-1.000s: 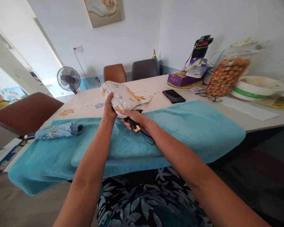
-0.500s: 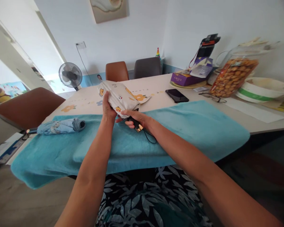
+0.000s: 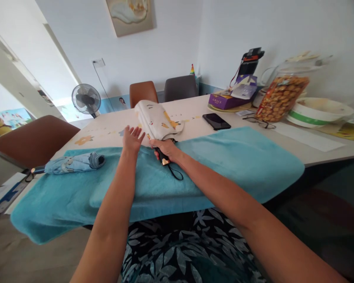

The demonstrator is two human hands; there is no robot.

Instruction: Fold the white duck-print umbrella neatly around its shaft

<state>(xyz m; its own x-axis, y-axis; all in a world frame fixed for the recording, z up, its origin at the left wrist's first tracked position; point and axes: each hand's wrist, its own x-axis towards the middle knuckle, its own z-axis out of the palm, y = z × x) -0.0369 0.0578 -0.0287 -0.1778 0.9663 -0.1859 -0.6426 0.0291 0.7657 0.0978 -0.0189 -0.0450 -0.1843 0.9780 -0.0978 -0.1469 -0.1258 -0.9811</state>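
Note:
A white folding umbrella [image 3: 157, 120] with a cartoon print points away from me over the table, its canopy bunched and loose. My right hand [image 3: 166, 149] is wrapped round the umbrella near the black handle, whose gold end and wrist loop hang below the palm. To the left of the canopy, my left hand [image 3: 132, 138] is open, fingers spread, palm up, apart from the umbrella. A second umbrella [image 3: 75, 162], light blue and rolled up, lies on the turquoise cloth [image 3: 224, 165] at the left.
Beyond the cloth on the table are a black phone [image 3: 216, 121], glasses [image 3: 259, 122], a purple box [image 3: 222, 101], a large jar of nuts [image 3: 283, 94] and a white bowl [image 3: 320, 114]. Chairs [image 3: 143, 92] stand at the far side, with a fan [image 3: 86, 99] behind.
My left hand has let go of the canopy and moved left, its fingers spreading. The canopy looks looser and points farther away. My right hand stays on the umbrella.

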